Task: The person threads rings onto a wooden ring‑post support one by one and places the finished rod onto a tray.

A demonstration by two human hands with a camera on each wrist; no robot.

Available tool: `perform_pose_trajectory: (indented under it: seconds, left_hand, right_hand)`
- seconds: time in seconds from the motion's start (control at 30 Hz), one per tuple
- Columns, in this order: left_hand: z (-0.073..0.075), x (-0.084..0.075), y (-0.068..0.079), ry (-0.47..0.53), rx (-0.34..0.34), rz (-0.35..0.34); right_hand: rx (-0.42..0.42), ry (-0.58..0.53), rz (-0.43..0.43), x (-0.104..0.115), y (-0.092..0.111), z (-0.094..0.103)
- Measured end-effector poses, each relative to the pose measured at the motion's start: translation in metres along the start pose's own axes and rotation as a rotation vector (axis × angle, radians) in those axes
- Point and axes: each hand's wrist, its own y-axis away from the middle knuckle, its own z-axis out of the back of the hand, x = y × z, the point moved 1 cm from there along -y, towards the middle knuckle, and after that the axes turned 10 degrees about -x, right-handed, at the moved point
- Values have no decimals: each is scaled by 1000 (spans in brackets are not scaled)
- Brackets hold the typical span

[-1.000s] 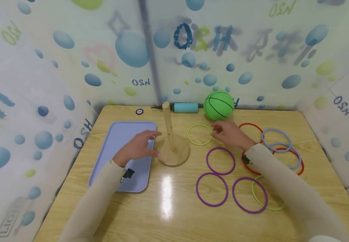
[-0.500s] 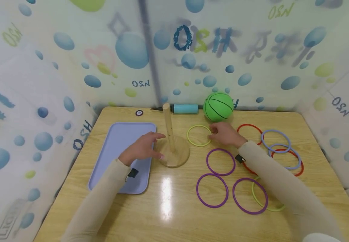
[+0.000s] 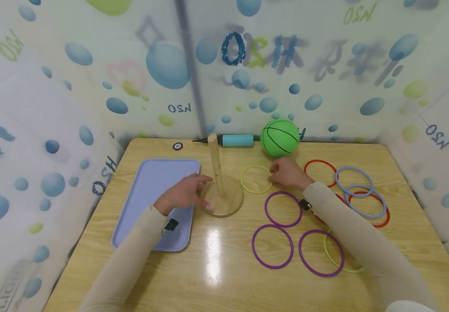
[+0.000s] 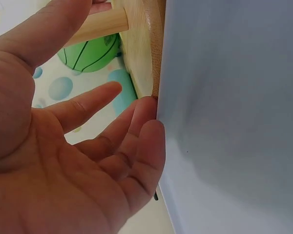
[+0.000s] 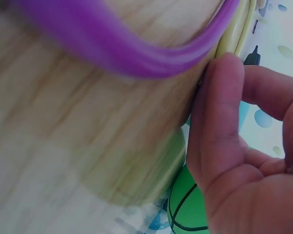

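Nearest on the tabletop (image 3: 177,286), its near edge cut off, lie three purple rings (image 3: 253,245), the right one overlapping a near yellow ring (image 3: 353,271) partly covered by the right sleeve (image 3: 349,221). Over on the left, there's the blue tray (image 3: 154,182), near part behind the left sleeve (image 3: 130,260). Here's the left hand (image 3: 183,192), grip wide, nothing held, fingers at the wooden stand (image 3: 228,203); touching or not, can't tell! Right of the post (image 3: 217,167), the right hand (image 3: 288,173) has its grip pinched on the far yellow ring (image 3: 241,179), at its right side. Farther right, red rings (image 3: 321,160) and blue rings (image 3: 353,167) overlap, one red half hidden under that sleeve. The green ball (image 3: 280,138) crowds the right hand's far side; left of it, a blue pump (image 3: 237,140) and a round disc (image 3: 178,146), lettering unreadable. Far wall (image 3: 142,119): big O, 2, H!
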Motion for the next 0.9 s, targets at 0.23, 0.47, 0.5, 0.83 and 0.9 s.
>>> perform_pose_trajectory:
  seconds: [0.23, 0.47, 0.5, 0.83, 0.9]
  left_hand:
    - [-1, -1, -1, -24, -1, -15]
    - [-5, 2, -4, -117, -35, -86]
    - [-6, 2, -5, -128, -41, -95]
    - [-7, 2, -4, -158, -54, -117]
    - [-8, 2, -4, -158, -54, -122]
  right_hand:
    - [7, -42, -63, 0, 1, -1]
    - [13, -55, -59, -1, 1, -2]
    - [14, -57, -63, -1, 1, -2]
    - [50, -78, -144, 2, 0, 0]
    - [52, -99, -165, 1, 0, 0]
